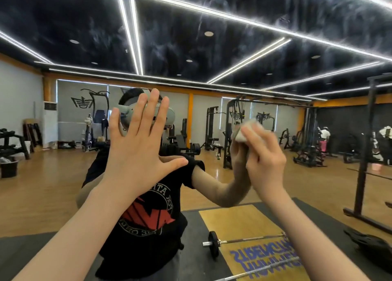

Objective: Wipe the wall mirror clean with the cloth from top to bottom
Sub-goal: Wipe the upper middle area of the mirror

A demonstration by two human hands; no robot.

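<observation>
Both hands are raised against the mirror (pixel 212 132), which fills almost the whole view. The left hand (pixel 137 151) is pressed flat on the glass with fingers straight and spread, thumb out to the side. The right hand (pixel 265 164) is curled round a small pale cloth (pixel 247 130), which is pinched between fingers and thumb and held against the glass at about head height; its reflection meets it there. Most of the cloth is hidden by the fingers, and it is blurred, so its folds cannot be made out.

A hazy, streaky film is seen over the upper part of the mirror, across the reflected dark ceiling and its light strips (pixel 131 37). Lower down the glass looks clearer.

A dark bucket (pixel 9 168) is reflected at the far left on the wooden floor; something pale lies in it, too small to identify.

A reflected person in a black shirt (pixel 148 217) with red print is seen behind the hands, the head largely covered by the left hand. A barbell (pixel 244 241) lies on a wooden lifting platform (pixel 237 219) with mirrored blue lettering, cut off at the bottom edge. Gym machines (pixel 233 132) stand further back, and a black rack (pixel 364 153) is at the right.
</observation>
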